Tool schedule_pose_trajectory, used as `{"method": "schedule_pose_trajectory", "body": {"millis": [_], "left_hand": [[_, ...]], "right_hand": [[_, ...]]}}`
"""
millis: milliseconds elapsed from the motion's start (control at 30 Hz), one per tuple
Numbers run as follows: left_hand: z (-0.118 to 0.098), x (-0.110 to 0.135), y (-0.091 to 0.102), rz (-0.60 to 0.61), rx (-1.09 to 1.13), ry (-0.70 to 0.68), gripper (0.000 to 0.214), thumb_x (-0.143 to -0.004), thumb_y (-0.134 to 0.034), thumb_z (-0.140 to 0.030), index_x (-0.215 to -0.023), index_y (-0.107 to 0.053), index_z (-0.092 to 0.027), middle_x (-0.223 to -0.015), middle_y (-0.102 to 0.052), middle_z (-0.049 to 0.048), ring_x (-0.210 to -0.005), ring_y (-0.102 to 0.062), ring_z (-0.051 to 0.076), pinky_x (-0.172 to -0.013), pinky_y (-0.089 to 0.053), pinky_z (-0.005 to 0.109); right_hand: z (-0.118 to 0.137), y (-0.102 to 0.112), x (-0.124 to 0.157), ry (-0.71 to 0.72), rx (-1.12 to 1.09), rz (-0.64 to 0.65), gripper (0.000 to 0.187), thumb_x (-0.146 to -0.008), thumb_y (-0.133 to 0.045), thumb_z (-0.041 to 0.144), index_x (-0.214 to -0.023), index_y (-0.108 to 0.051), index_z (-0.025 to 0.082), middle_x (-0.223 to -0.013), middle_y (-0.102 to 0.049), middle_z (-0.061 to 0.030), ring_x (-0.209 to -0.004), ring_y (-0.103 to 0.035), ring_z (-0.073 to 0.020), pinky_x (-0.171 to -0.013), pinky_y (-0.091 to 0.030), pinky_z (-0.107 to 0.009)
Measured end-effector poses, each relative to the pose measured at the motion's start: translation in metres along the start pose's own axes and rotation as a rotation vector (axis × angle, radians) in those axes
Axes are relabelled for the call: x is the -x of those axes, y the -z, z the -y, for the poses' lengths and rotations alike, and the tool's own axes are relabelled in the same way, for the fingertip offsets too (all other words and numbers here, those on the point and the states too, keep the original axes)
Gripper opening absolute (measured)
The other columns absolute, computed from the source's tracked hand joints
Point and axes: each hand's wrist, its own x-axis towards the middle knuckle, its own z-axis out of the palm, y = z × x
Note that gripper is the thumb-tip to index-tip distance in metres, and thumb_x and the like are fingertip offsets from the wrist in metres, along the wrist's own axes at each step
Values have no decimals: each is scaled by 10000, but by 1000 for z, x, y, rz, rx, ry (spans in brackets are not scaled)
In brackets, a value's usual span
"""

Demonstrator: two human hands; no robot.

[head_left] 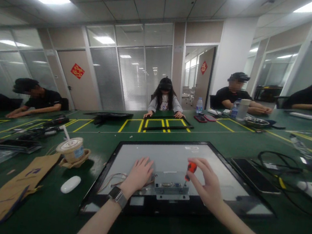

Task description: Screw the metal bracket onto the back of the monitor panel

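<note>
A flat display panel with a black frame lies on the green table in front of me, its pale grey back facing up. Near its front edge sits a metal bracket with connector ports, and thin wires run from it to the left. My left hand rests flat on the panel beside the bracket, fingers stretched out. In my right hand, thumb and fingers pinch the red-and-black handle of a small screwdriver. It stands nearly upright, tip down at the bracket's right part.
To the left are a lidded cup with a straw, a white oval case and flattened cardboard. A phone and black cables lie to the right. Across the table a person holds a black frame; several others sit around.
</note>
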Motion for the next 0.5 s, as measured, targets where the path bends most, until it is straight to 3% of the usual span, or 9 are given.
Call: {"method": "schedule_pose_trajectory", "body": {"millis": [133, 367, 500], "left_hand": [[0, 0, -1, -11, -8, 0, 427, -1028, -327, -272, -1434, -448, -223, -1518, -438, 117, -1399, -394, 281, -1129, -346, 505], [0, 1, 0, 8, 5, 1, 438, -1033, -293, -286, -1436, -449, -209, -1527, -425, 116, -1409, -380, 291, -1132, -339, 509], [1, 1, -1, -4, 8, 1, 446, -1031, -289, -282, -1449, -432, -226, -1526, -428, 114, -1415, -370, 287, -1128, -343, 516]], "right_hand": [[4, -1, -1, 19, 17, -63, 244, -916, -604, 201, -1150, -644, 253, -907, -652, -53, -814, -669, -201, -749, -566, -332], [-6, -5, 8, -97, -70, 47, 340, -997, -438, 228, -1332, -499, 226, -1145, -702, -125, -1001, -708, -224, -859, -572, -370], [-2, -1, 1, -55, -33, 45, 286, -949, -556, 277, -1230, -601, 246, -1093, -711, -101, -1005, -694, -242, -871, -567, -380]]}}
